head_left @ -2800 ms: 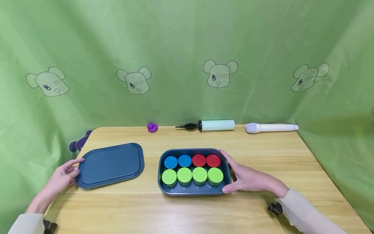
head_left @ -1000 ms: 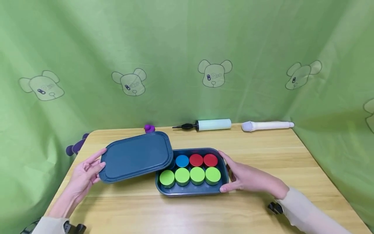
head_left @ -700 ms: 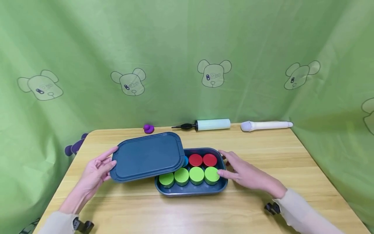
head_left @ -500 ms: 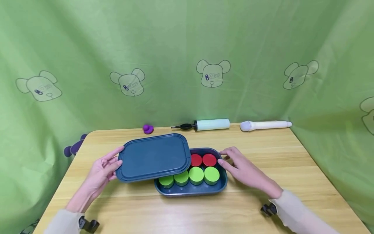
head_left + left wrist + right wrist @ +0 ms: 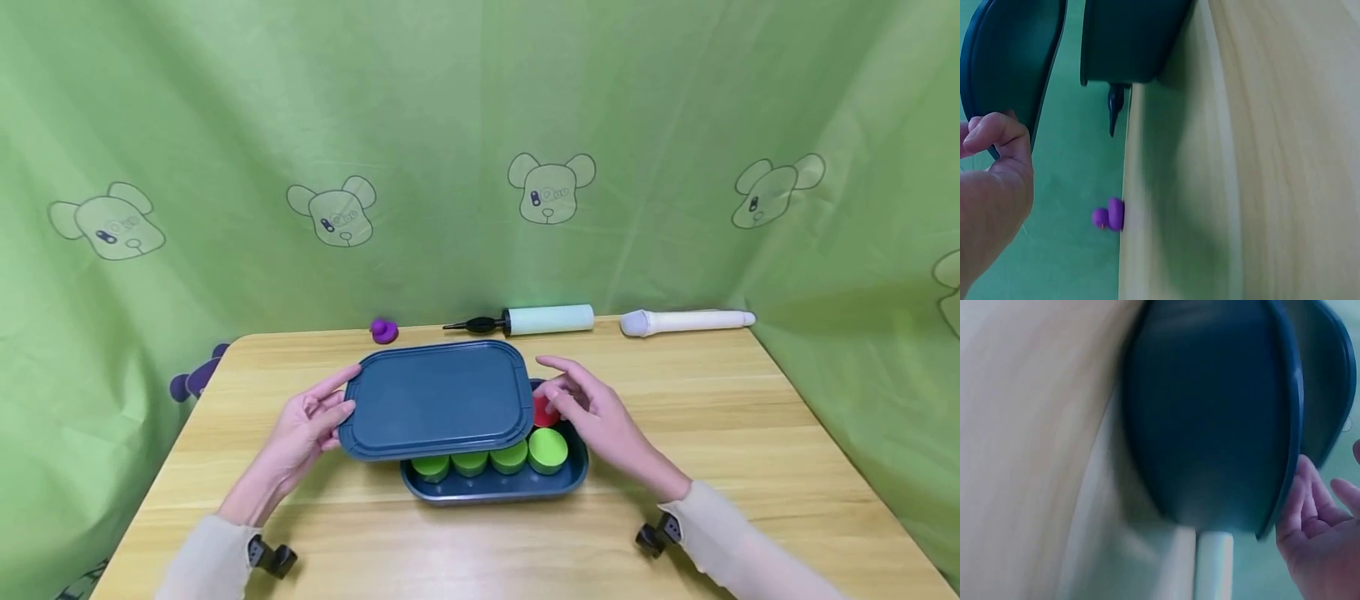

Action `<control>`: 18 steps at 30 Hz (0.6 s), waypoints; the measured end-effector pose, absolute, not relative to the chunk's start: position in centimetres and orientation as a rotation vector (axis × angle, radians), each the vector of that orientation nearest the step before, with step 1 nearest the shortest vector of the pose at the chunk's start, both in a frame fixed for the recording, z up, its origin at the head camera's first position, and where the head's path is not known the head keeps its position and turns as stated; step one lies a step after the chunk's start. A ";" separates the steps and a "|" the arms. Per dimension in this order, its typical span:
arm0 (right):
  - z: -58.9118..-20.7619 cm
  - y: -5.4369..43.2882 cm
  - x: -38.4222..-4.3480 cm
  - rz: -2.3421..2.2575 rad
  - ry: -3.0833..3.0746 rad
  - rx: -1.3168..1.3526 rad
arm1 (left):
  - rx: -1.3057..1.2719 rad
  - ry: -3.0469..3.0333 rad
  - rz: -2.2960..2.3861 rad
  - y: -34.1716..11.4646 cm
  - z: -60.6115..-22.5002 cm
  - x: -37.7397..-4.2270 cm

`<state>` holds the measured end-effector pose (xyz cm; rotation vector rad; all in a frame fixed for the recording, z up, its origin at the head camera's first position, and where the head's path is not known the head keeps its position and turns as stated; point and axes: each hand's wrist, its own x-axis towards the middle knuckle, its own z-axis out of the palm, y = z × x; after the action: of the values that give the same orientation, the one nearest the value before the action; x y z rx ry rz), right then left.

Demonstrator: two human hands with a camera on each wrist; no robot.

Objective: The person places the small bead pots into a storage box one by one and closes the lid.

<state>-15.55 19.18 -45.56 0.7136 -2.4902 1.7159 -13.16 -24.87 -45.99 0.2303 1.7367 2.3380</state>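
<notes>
A dark blue rectangular lid point(image 5: 438, 398) is raised over the dark blue box point(image 5: 495, 493), covering its back left part. My left hand point(image 5: 300, 437) pinches the lid's left edge between thumb and fingers. Green-topped round tubs point(image 5: 547, 451) line the front of the box. Behind them, one red-topped tub point(image 5: 543, 412) shows partly. My right hand point(image 5: 603, 421) hovers over the box's right end, close to the lid's right edge, its fingers loosely bent around nothing. In the right wrist view, fingertips point(image 5: 1305, 469) appear beside the box rim, below the lid point(image 5: 1330, 375).
Along the table's back edge lie a purple rubber duck point(image 5: 384, 331), a pale hand pump point(image 5: 547, 320) with a black nozzle, and a white microphone-shaped stick point(image 5: 686, 322). A green curtain point(image 5: 450, 150) hangs behind the wooden table point(image 5: 480, 550).
My left hand has lifted the lid off the table and carried it right over the box, hiding the blue-topped tubs. My right hand has released the box's right side and risen leftward.
</notes>
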 end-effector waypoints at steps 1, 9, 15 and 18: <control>-45.5 19.0 -15.6 1.782 -2.469 0.703 | 0.233 1.728 2.340 -24.5 -45.9 -13.3; -45.2 18.1 -15.4 1.929 -2.402 0.617 | 0.223 1.737 2.328 -22.1 -45.4 -13.7; -45.2 18.7 -15.0 1.901 -2.380 0.608 | 0.199 1.726 2.308 -21.0 -45.3 -13.6; -45.3 19.2 -14.8 1.881 -2.378 0.615 | 0.224 1.684 2.285 -20.6 -45.3 -13.4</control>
<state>-14.78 19.24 -45.30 0.6154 -2.3779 1.8807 -13.43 -20.60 -45.32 0.2242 1.6839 2.2846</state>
